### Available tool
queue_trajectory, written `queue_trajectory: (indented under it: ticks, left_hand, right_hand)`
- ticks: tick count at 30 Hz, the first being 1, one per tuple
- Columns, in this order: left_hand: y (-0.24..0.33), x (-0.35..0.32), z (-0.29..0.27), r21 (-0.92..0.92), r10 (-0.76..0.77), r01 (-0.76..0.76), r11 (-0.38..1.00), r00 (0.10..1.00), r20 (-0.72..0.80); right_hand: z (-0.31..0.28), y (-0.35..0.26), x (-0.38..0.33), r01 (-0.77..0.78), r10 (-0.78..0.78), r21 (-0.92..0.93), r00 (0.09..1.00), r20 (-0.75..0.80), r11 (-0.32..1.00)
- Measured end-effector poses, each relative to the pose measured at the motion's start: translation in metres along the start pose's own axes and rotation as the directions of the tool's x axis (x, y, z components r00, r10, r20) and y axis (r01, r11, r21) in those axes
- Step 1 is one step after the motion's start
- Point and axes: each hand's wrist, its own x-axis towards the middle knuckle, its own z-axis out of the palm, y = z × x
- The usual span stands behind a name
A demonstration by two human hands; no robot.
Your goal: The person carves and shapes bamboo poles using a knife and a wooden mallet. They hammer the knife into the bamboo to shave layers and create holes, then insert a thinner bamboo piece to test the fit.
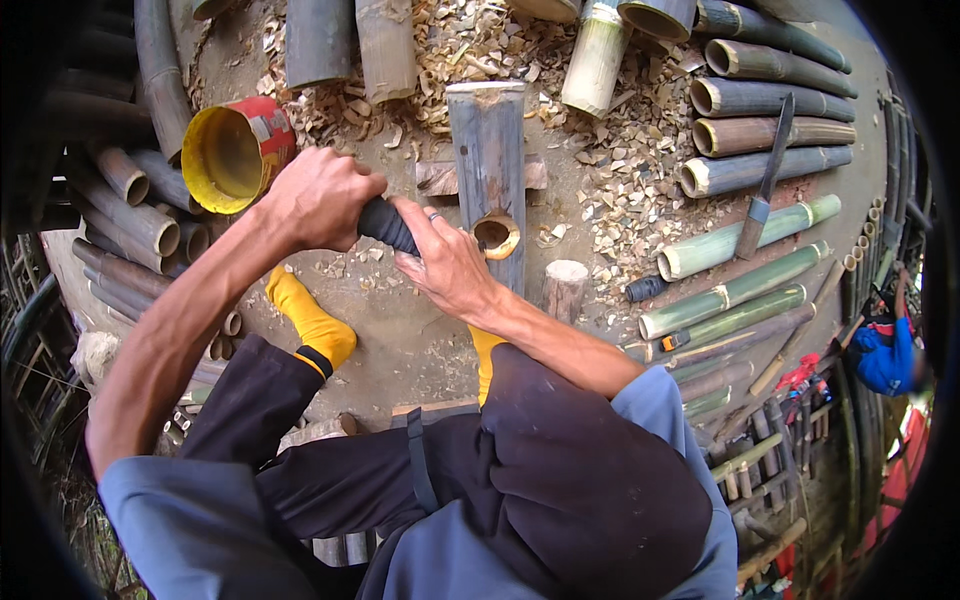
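I see my left hand (pixel 320 198) clenched round a black tool handle (pixel 388 226), my right hand (pixel 447 262) pinching it nearer the hole (pixel 495 235) in the grey bamboo (pixel 488 160) lying on the ground. A slip could drive the tool into my fingers or my yellow socks (pixel 312 322). Chips (pixel 610 170), a stump (pixel 565 288) and a can (pixel 235 152) crowd in.
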Motion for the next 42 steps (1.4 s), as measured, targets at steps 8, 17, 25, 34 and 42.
queue_trajectory:
  ticks: [8, 17, 25, 34, 42]
  left_hand:
    - [0.135, -0.059, 0.152, -0.625, -0.570, 0.484, 0.613, 0.818, 0.074]
    - [0.030, -0.014, 0.020, -0.100, -0.162, 0.171, 0.980, 0.983, 0.090]
    - [0.017, -0.013, 0.021, -0.119, -0.052, 0.062, 0.991, 0.995, 0.087]
    - [0.168, -0.055, 0.158, -0.756, -0.630, 0.488, 0.437, 0.765, 0.130]
    - [0.134, -0.054, 0.133, -0.816, -0.646, 0.550, 0.177, 0.691, 0.325]
  right_hand:
    - [-0.039, 0.019, -0.020, 0.405, 0.018, -0.279, 0.541, 0.841, 0.871]
    - [-0.006, 0.011, -0.011, 0.030, -0.020, -0.084, 0.992, 0.123, 0.996]
    - [-0.007, 0.010, -0.015, -0.041, 0.064, -0.097, 0.969, 0.239, 0.994]
    - [-0.043, 0.011, -0.022, 0.366, 0.058, -0.282, 0.519, 0.853, 0.887]
    - [-0.030, 0.004, 0.017, 0.444, 0.010, -0.304, 0.553, 0.833, 0.843]
